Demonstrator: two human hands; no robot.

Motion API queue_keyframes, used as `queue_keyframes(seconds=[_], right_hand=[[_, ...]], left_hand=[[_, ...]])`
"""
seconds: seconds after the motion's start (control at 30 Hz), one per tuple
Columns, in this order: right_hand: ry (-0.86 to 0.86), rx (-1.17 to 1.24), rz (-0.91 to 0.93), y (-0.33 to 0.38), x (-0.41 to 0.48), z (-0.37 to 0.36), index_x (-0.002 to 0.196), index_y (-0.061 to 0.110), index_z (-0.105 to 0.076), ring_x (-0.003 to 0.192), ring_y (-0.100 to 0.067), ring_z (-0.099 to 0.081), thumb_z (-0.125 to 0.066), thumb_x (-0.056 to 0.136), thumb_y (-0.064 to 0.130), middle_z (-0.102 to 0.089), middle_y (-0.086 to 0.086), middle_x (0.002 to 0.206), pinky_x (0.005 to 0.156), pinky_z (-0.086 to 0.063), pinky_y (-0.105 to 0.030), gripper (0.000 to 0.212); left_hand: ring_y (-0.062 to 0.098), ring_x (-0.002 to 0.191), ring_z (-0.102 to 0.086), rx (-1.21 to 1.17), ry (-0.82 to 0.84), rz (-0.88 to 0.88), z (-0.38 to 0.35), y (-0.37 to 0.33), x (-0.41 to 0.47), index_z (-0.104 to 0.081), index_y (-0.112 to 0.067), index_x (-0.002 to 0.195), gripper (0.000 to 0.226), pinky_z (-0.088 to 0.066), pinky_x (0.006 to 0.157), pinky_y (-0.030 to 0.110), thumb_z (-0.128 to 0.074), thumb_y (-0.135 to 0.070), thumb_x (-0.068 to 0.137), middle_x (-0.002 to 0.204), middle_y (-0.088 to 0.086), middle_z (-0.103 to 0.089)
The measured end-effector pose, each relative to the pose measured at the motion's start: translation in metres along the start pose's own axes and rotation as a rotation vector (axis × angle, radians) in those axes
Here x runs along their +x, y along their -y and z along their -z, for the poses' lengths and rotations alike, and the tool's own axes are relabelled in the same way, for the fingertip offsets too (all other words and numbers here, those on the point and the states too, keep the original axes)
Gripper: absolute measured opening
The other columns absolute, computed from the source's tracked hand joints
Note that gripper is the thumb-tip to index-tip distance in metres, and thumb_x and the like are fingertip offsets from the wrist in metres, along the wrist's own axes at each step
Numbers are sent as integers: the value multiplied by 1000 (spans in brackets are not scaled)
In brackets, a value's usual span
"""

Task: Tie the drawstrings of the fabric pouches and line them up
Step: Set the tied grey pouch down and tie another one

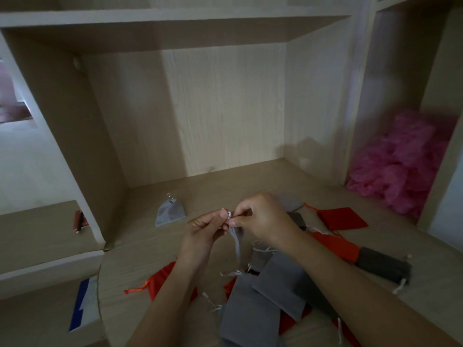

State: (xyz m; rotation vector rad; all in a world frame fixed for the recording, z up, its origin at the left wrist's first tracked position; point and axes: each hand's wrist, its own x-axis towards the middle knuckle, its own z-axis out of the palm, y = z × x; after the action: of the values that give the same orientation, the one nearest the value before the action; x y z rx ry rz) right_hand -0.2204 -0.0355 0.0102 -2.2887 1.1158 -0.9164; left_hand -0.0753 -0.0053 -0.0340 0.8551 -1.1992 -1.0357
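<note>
My left hand point(206, 227) and my right hand point(260, 217) are raised together above the desk. Both pinch the drawstrings at the top of a light grey pouch point(237, 242), which hangs down between them. A tied light grey pouch point(170, 212) lies alone at the back left of the desk. Several untied grey pouches point(270, 294) lie in a heap under my forearms, mixed with red pouches point(165, 279). Another red pouch point(342, 220) lies at the right, and a dark grey one point(384, 267) in front of it.
The wooden desk point(225, 186) sits in a recess with a back wall and a shelf point(175, 21) overhead. A pink fluffy bundle point(406, 161) fills the right compartment. A blue and white sheet point(84, 304) lies on the lower ledge at the left, beyond the desk edge.
</note>
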Motion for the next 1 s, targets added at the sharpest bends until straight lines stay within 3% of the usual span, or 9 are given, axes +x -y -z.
queue_keyframes(seconds=[0.13, 0.3, 0.37, 0.43, 0.5, 0.6, 0.8, 0.9, 1.0], right_hand=[[2, -135, 16, 8, -2, 0, 82, 12, -74, 60, -5, -50, -69, 83, 24, -68, -1, 75, 52, -32, -13, 13], [105, 56, 15, 14, -5, 12, 85, 8, -72, 60, 1, -52, -70, 83, 22, -66, 2, 74, 56, -37, -8, 14], [178, 99, -26, 14, -5, 16, 90, 8, -71, 62, 4, -52, -68, 85, 21, -65, 5, 77, 57, -38, -6, 14], [224, 68, -57, 13, -5, 17, 92, 10, -70, 67, 2, -53, -66, 86, 21, -63, 6, 79, 60, -38, -9, 14], [237, 27, -82, 12, -6, 16, 92, 10, -69, 67, -1, -51, -65, 87, 23, -60, 8, 76, 60, -38, -15, 15], [244, -50, -90, 12, -8, 15, 85, 13, -67, 60, -2, -46, -64, 87, 28, -54, 10, 70, 55, -32, -16, 16], [232, -119, -119, 11, -7, 14, 86, 13, -69, 53, -2, -44, -62, 90, 21, -57, 10, 69, 45, -32, -11, 11], [234, -127, -143, 10, -7, 13, 88, 11, -70, 51, -4, -45, -59, 90, 17, -66, -2, 77, 40, -32, -10, 13], [227, -146, -180, 7, -6, 10, 88, 4, -70, 55, -11, -46, -55, 91, 13, -69, -15, 86, 44, -33, -17, 17]], left_hand=[[18, 75, -63, 7, 18, 21, 2, 0, 1, -71, -3, 78, 28, -51, 72, 24, -59, -25, 89, 78, 11, -68], [8, 64, -57, -151, 145, 65, 4, -7, 0, -68, -16, 66, 28, -46, 61, 19, -53, -19, 89, 68, 0, -61], [7, 64, -55, -171, 176, 70, 7, -9, 0, -68, -16, 67, 23, -46, 61, 18, -62, -30, 84, 68, -1, -61], [7, 62, -54, -66, 160, 40, 12, -9, 0, -73, -15, 70, 23, -45, 61, 18, -75, -37, 72, 68, 0, -64], [5, 62, -55, 127, 103, -4, 14, -9, 0, -75, -14, 70, 10, -45, 63, 19, -72, -20, 77, 69, -1, -68], [2, 65, -64, 231, 53, -46, 12, -12, -1, -75, -13, 70, 21, -47, 63, 13, -65, 5, 76, 71, -1, -73], [15, 78, -71, 348, 46, -109, 10, -12, -3, -76, -16, 75, 10, -53, 74, 18, -74, -15, 65, 80, 3, -75], [11, 75, -70, 489, 28, -156, 10, -10, -3, -75, -21, 76, 12, -52, 71, 16, -76, -12, 70, 79, -5, -74], [2, 70, -66, 692, 19, -265, 10, -9, -5, -73, -28, 79, 18, -49, 66, 12, -75, -12, 74, 76, -16, -72]])
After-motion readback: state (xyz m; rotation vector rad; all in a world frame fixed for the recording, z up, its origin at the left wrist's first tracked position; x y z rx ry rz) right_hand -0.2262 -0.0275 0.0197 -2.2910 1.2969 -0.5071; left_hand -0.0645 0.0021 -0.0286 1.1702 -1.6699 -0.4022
